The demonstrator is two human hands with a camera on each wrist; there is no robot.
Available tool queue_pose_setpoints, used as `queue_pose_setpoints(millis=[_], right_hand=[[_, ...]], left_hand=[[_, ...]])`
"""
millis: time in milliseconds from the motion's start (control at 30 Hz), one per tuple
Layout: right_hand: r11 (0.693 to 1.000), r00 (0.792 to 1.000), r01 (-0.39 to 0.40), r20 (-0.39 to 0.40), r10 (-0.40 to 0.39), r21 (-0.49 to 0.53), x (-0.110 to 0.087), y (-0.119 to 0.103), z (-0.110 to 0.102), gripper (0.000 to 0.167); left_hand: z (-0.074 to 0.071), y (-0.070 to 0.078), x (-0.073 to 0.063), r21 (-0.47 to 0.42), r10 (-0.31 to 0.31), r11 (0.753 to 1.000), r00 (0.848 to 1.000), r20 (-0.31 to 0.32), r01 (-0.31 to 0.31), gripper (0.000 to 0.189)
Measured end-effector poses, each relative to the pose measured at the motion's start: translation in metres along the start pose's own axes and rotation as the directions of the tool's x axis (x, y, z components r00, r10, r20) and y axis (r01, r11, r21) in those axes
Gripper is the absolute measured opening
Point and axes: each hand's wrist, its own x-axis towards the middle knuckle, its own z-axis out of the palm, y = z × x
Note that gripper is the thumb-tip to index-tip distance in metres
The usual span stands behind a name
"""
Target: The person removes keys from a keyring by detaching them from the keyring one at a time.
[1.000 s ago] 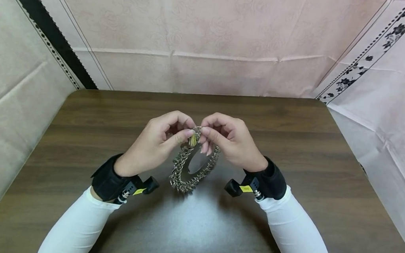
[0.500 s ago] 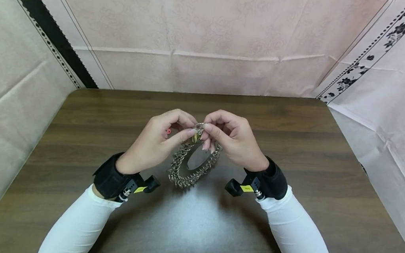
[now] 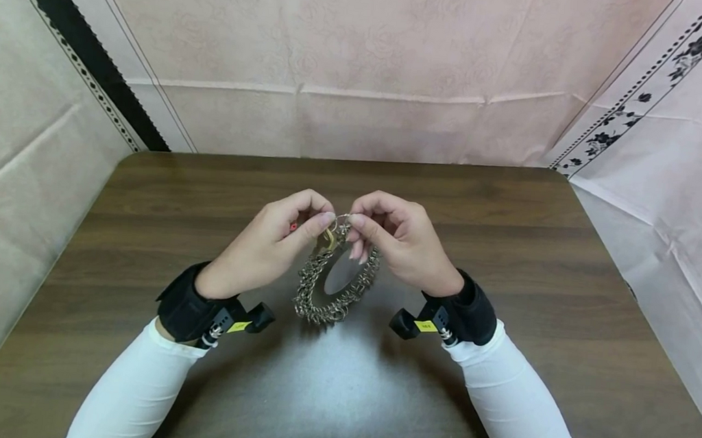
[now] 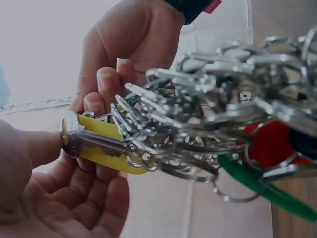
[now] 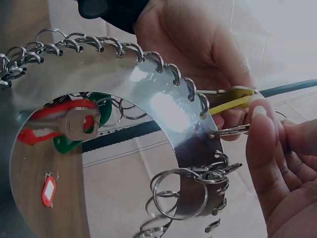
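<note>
Above the table, a flat metal hoop [image 5: 119,74] stands tilted, its outer edge threaded with many small split rings [image 3: 312,318]. My left hand [image 3: 262,246] pinches a key [image 4: 101,141] by its bow at the top of the hoop, between thumb and forefinger. Behind that key lies a yellow tag [image 4: 111,159]. Close beside it, my right hand [image 3: 407,244] pinches a thin split ring [image 5: 232,130] at the hoop's edge; its fingertips hide part of it. Other keys hang with a red tag [image 4: 272,144] and a green tag [image 4: 267,188].
A red key tag [image 5: 48,191] with a white label lies on the wooden table [image 3: 138,243]. Pale cloth [image 3: 363,69] hangs behind the table and along both sides. Black camera straps [image 3: 195,306] circle both wrists.
My left fingertips have drawn slightly leftward from the right ones, showing more of the thin ring and key between them. The hoop rose a little at first; the right hand barely moved.
</note>
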Motion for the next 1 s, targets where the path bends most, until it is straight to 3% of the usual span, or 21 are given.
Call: queue_pose_setpoints(millis=[167,333,500,767,900,1000], right_hand=[[1.000,1.000,-0.001,-0.003,0.001,-0.023,0.000,-0.001,0.001,0.006],[0.999,1.000,-0.020,-0.007,0.020,-0.038,0.000,0.000,0.001,0.005],[0.998,0.998,-0.047,-0.036,0.045,-0.045,0.000,-0.003,0.001,0.004],[0.997,0.997,-0.071,-0.005,0.071,-0.007,0.001,-0.003,0.002,0.006],[0.995,0.995,-0.094,0.018,0.095,-0.013,0.001,-0.004,0.003,0.006],[0.993,0.993,-0.114,0.020,0.114,-0.014,0.000,-0.005,0.003,0.006]], left_hand=[[0.003,0.000,0.001,-0.050,0.011,0.999,0.999,-0.037,-0.013,0.010],[0.002,0.002,0.001,-0.102,-0.041,0.994,0.998,-0.042,0.037,0.008],[-0.001,0.005,-0.001,-0.076,-0.078,0.994,0.996,-0.031,0.075,0.008],[-0.002,0.009,-0.003,-0.087,-0.112,0.991,0.989,-0.093,0.104,0.013],[-0.001,0.009,-0.003,-0.078,-0.085,0.994,0.991,-0.106,0.077,0.011],[0.002,0.010,-0.003,0.013,-0.001,1.000,0.992,-0.129,0.002,0.007]])
